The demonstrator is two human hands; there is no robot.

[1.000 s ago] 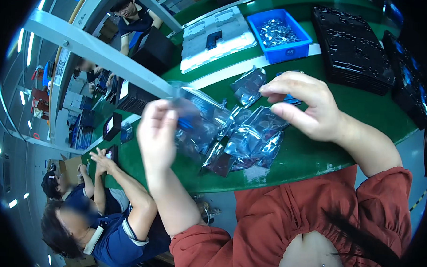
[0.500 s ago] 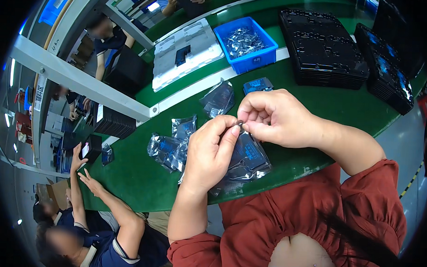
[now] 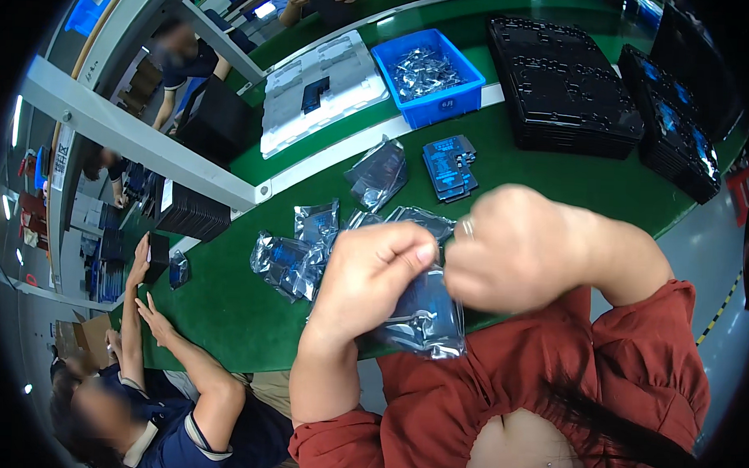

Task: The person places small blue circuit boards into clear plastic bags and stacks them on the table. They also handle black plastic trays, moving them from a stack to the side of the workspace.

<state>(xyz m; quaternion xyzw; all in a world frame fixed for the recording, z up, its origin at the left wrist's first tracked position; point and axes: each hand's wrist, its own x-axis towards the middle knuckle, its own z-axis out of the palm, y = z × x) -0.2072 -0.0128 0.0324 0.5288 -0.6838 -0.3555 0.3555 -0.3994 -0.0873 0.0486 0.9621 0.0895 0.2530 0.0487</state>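
My left hand [image 3: 369, 275] is closed, thumb pressed against the forefinger, on a clear shiny plastic bag [image 3: 437, 331] with a dark flat part inside. The bag hangs slanted below the fingers at the table's near edge. Just right of it is my right hand [image 3: 514, 247], curled into a fist and blurred by motion; what it holds, if anything, is hidden. Beyond the hands lies a small stack of dark flat parts with blue print [image 3: 449, 166]. Left of that stack is a dark part in a plastic bag [image 3: 378, 175]. More bagged parts [image 3: 287, 260] lie left of my left hand.
A blue bin [image 3: 429, 79] of small metallic pieces stands at the back, beside a white tray [image 3: 326, 92]. Stacked black panels [image 3: 565, 88] fill the right. A metal frame beam [image 3: 147, 135] crosses the left. A co-worker's hand [image 3: 159, 321] is at the left table edge.
My hands, together at a small pinched spot before, are now apart. My right hand has come nearer and turned into a fist, uncovering the stack. The bag has shifted nearer to me.
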